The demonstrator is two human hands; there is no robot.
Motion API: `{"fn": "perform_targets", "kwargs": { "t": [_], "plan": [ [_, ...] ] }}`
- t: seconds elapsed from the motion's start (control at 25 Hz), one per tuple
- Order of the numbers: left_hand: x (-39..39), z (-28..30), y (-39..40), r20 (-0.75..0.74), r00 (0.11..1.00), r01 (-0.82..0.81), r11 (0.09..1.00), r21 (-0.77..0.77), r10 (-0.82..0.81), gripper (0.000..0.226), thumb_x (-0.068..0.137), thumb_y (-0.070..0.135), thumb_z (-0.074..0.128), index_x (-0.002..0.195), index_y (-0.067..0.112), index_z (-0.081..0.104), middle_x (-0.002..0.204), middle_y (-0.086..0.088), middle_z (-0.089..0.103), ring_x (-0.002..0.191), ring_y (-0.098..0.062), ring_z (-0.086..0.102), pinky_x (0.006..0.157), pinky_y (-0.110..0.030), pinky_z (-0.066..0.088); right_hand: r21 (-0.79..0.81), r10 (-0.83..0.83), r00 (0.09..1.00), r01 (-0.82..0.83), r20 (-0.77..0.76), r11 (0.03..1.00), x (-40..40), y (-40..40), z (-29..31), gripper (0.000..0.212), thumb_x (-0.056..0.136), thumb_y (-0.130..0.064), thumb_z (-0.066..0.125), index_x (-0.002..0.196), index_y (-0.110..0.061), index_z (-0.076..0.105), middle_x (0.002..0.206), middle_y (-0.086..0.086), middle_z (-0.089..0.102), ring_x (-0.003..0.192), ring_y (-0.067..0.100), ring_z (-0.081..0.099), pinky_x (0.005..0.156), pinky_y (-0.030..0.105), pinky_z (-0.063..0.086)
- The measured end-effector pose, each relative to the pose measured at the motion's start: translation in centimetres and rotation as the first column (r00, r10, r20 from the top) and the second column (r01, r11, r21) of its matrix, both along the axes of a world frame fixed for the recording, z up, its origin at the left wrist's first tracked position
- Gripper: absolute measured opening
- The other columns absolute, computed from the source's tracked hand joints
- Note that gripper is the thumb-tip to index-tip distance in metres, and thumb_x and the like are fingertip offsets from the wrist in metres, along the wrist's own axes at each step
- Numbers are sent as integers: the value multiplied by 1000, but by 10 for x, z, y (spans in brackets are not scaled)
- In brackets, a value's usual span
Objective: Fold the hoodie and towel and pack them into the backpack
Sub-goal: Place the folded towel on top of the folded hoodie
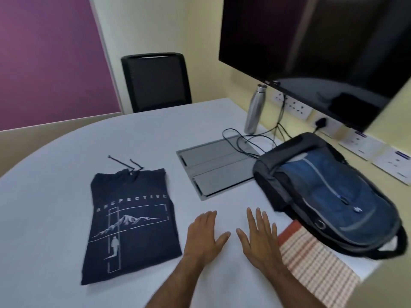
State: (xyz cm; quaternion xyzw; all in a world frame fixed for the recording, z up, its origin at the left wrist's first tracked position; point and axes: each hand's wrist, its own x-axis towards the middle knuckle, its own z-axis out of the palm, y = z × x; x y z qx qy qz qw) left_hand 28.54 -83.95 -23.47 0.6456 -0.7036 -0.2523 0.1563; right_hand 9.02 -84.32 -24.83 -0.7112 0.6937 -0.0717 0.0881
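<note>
- I count one navy hoodie [131,223], folded flat on the white table [55,174], left of my hands, its printed word cut off at the fold.
- One checked towel [315,261] lies at the table's right edge, partly under my right hand [259,238].
- One blue backpack [331,196] lies just beyond the towel.
- My left hand [204,236] and right hand are both flat, fingers spread, holding nothing.
- One steel bottle [254,108] stands behind, near a blurred screen [311,41].
</note>
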Motion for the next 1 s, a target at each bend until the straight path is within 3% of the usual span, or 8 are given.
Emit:
{"fn": "perform_targets", "kwargs": {
  "t": [0.12,0.2,0.32,0.52,0.76,1.0],
  "plan": [
    [-56,-4,5,-21,996,93,991,100,-91,76,93,67,43,154,25,25,160,4,29,144,-19,26,116,-38,25,37,-126,992,126,2,991,-57,15,5,79,91,-68,17,157,-25,9,166,4,6,152,24,-1,122,51,5],
    [-90,-7,10,-37,992,128,968,215,-123,83,87,76,44,150,23,30,154,1,35,138,-22,32,111,-40,33,79,-159,987,160,-16,984,-90,26,6,77,93,-58,38,157,-23,12,165,4,9,152,24,2,122,49,9],
    [-125,-16,17,-3,994,103,918,382,-110,92,74,84,51,136,18,40,135,-5,45,124,-24,42,102,-42,44,165,-152,986,161,-68,973,-127,42,4,88,82,-59,49,156,-24,17,164,3,15,150,24,10,122,48,15],
    [-144,-29,27,-19,1000,-2,881,474,12,74,61,73,68,112,24,48,110,3,58,103,-16,56,85,-35,53,344,-45,987,97,-155,934,-147,58,-6,89,78,-71,49,153,-33,21,164,-1,12,149,22,10,120,50,14],
    [-139,-34,20,-110,984,-71,867,493,143,44,69,59,67,102,31,64,97,12,71,86,-9,69,80,-32,60,321,-109,982,153,-151,935,-125,52,-7,89,74,-83,43,149,-38,25,159,-1,20,143,23,18,112,55,23],
    [-128,-36,12,-250,917,-138,836,531,310,56,56,60,71,104,31,70,101,10,74,85,-10,71,78,-32,61,307,-218,957,269,-189,913,-78,44,-10,87,79,-86,32,149,-35,23,153,6,28,136,28,28,104,55,34]
  ]
}}
